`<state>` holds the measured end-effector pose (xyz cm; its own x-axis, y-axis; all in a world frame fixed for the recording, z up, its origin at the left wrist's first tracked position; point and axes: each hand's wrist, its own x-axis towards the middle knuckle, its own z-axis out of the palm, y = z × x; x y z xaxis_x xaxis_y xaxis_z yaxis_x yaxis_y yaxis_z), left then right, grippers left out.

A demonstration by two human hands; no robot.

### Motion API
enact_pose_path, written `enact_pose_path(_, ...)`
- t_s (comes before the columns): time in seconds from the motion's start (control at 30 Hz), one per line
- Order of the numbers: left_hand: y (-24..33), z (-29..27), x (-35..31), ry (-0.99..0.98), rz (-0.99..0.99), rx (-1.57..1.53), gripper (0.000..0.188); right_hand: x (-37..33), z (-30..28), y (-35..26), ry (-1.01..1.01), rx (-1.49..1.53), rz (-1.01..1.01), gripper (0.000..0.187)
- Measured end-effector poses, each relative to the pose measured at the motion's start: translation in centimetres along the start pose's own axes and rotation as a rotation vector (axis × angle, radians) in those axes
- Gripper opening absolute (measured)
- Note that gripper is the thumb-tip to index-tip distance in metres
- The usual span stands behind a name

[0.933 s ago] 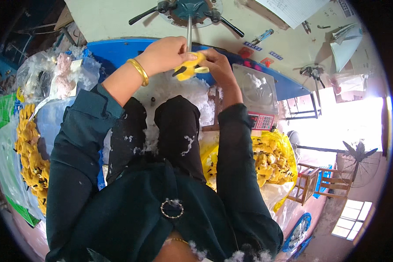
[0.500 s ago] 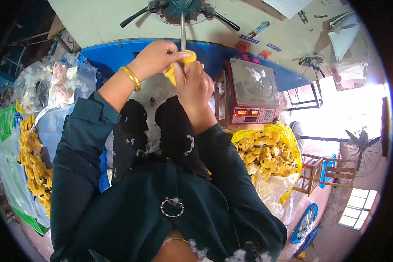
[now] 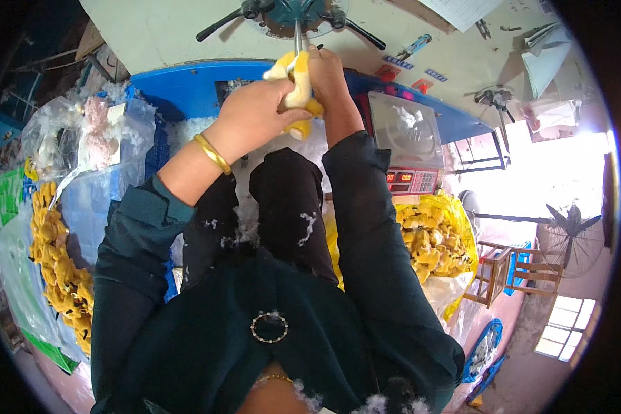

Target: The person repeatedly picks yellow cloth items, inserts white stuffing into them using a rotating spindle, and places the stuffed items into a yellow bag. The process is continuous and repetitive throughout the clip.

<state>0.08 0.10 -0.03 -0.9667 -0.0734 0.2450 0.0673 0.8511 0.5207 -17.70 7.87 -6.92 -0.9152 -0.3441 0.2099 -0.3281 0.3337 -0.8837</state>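
A small yellow and cream plush toy [image 3: 297,88] sits at the end of the metal tube [image 3: 297,36] that juts from the machine on the bench. My left hand [image 3: 255,114], with a gold bangle at the wrist, is closed round the toy's body from the left, its thumb across the front. My right hand [image 3: 326,72] is closed against the toy's upper right side, close to the tube. Most of its fingers are hidden, and a small black tip shows above them. Yellow parts of the toy hang below my left hand.
A red scale [image 3: 410,181] with a metal pan stands to the right. Below it is a yellow bag [image 3: 462,214] full of yellow plush pieces. More plush pieces [image 3: 55,255] lie at the left. Black handles [image 3: 355,34] stick out from the machine. White fluff lies around my legs.
Both hands have moved up toward the tube, and the toy now meets its end. My right hand has shifted to the toy's right side; my left hand has wrapped round its body.
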Motion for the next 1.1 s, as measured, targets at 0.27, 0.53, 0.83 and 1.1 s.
enact_pose_path(0.27, -1.2, 2.5, -1.8, 0.175, -0.039, 0.026, 0.035, -7.1, -1.3, -2.7, 0.162, -0.038, -0.013, 0.039)
enact_pose_path(0.53, -2.4, 1.7, -3.7, 0.122, 0.004, 0.081, 0.034, -11.6, 0.6, -3.1, 0.353, 0.178, 0.125, 0.042)
enact_pose_path(0.83, 0.1, 1.8, -6.5, 0.148, 0.040, -0.092, 0.041, -15.6, -0.9, -3.8, 0.085, 0.500, 0.035, 0.032)
enact_pose_path(1.1, -0.9, 1.7, -2.1, -0.107, -0.598, -1.030, 0.058, -4.6, -1.7, -2.4, -0.380, 0.913, 0.472, 0.035)
